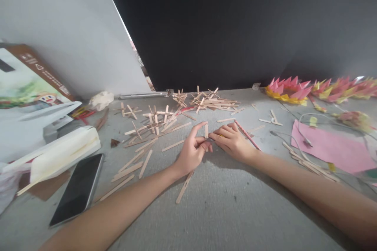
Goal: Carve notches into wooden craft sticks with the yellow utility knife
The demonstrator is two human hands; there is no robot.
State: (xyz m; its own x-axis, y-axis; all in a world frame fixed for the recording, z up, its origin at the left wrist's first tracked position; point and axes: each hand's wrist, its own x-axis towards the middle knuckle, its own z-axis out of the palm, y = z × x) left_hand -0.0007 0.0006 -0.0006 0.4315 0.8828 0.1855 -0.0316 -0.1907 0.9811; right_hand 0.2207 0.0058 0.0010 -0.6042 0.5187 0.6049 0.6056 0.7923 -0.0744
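Both hands meet at the middle of the grey surface. My left hand (193, 150) is closed, with a wooden craft stick (206, 130) rising upright from between its fingers. My right hand (234, 141) almost touches it from the right, its fingers curled down over something small with a bit of yellow showing. What that is stays hidden under the fingers. A red-and-white striped pencil or straw (247, 135) lies at an angle just behind my right hand. Below my left wrist lies another craft stick (185, 187).
A pile of craft sticks (218, 102) and several crossed-stick pieces (156, 119) lie beyond the hands. At left are a phone (77, 188), a white packet (66, 153) and a printed bag (35, 74). Pink paper (332, 147), a cable (299, 125) and pink-yellow paper crafts (288, 91) sit right.
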